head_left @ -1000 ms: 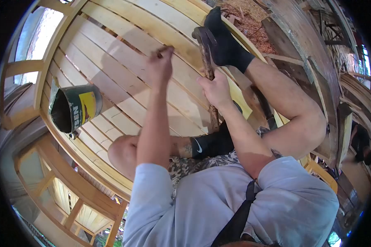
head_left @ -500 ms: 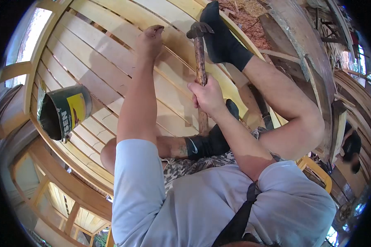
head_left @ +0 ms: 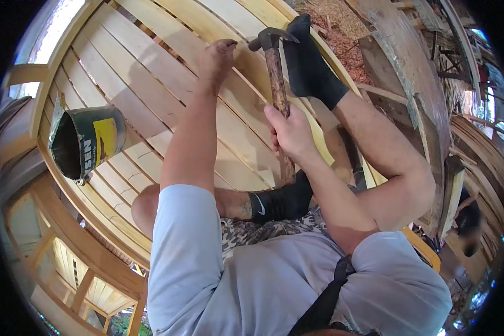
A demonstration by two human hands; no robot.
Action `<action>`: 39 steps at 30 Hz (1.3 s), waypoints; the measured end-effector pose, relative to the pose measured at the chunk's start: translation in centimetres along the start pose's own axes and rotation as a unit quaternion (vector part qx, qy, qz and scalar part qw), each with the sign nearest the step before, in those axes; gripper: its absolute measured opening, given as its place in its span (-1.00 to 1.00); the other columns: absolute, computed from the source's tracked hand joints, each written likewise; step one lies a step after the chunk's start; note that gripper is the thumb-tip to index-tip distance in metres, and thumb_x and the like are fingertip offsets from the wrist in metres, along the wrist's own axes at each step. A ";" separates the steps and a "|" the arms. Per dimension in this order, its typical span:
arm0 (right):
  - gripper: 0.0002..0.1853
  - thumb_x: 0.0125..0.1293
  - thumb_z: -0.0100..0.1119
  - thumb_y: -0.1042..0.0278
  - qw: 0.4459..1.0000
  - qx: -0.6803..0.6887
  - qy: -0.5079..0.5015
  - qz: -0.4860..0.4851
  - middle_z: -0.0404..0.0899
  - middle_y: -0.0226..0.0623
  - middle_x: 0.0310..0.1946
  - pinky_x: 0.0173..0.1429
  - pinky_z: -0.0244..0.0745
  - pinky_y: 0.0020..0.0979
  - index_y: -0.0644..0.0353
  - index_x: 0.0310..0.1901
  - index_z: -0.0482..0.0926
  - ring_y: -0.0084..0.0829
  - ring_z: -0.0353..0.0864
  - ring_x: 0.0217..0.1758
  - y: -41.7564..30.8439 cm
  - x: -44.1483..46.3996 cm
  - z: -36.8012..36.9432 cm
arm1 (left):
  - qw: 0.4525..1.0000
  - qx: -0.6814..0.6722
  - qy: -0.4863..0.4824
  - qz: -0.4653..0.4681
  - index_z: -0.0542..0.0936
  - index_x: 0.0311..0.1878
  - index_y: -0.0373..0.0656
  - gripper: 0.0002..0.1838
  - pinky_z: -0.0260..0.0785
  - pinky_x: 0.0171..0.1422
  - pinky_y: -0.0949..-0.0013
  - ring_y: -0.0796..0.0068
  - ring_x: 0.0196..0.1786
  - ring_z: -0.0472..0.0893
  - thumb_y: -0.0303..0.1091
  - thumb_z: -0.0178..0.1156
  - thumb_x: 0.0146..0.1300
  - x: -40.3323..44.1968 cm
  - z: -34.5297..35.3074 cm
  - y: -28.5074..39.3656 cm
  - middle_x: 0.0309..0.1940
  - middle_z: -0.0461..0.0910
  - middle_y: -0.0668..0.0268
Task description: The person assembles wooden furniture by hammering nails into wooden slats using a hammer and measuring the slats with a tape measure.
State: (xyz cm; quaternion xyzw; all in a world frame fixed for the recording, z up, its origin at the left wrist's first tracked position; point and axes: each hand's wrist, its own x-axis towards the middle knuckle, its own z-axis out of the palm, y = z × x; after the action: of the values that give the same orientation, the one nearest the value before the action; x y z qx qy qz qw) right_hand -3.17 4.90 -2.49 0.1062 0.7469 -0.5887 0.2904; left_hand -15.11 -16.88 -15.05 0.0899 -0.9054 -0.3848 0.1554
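Note:
My right hand [head_left: 291,130] is wrapped round the wooden handle of a claw hammer [head_left: 275,73]. The hammer's dark metal head is raised over the slats, between my left hand and my black-socked foot [head_left: 308,67]. My left hand [head_left: 217,63] is closed, its fingers pinched together low at the pale wooden slats [head_left: 151,78]. Whatever those fingertips hold, if anything, is too small or hidden to make out. Narrow gaps run between the slats.
A dark green can [head_left: 89,143] with a yellow label stands to the left on the slats. Wood shavings [head_left: 341,33] and rough boards [head_left: 397,61] lie beyond the right edge. Another person [head_left: 469,218] is at the far right. A slatted wooden frame [head_left: 84,288] stands lower left.
My left hand has shifted slightly right in view. The hammer has turned a little, its head and claw now showing more sharply, and my right hand has moved slightly right and down.

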 end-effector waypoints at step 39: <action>-0.49 0.40 0.12 -0.02 0.923 -0.282 0.070 -0.253 0.63 0.26 -0.37 -0.07 0.51 -0.01 0.45 -0.22 0.59 0.24 0.65 -0.19 -0.5 3.8 -0.4 | 0.905 -0.268 0.082 -0.320 0.57 -0.15 -0.41 -0.73 0.49 -0.19 0.30 0.33 -0.22 0.66 -0.52 -0.04 0.15 -6.1 -5.2 -1.3 -0.26 0.65 0.01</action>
State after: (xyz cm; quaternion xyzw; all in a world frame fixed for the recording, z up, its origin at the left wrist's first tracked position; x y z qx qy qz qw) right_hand -6.63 4.41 -4.14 -0.1320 0.9022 -0.3992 0.0966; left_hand -7.51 -19.50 -13.90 0.3615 -0.6748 -0.6329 0.1157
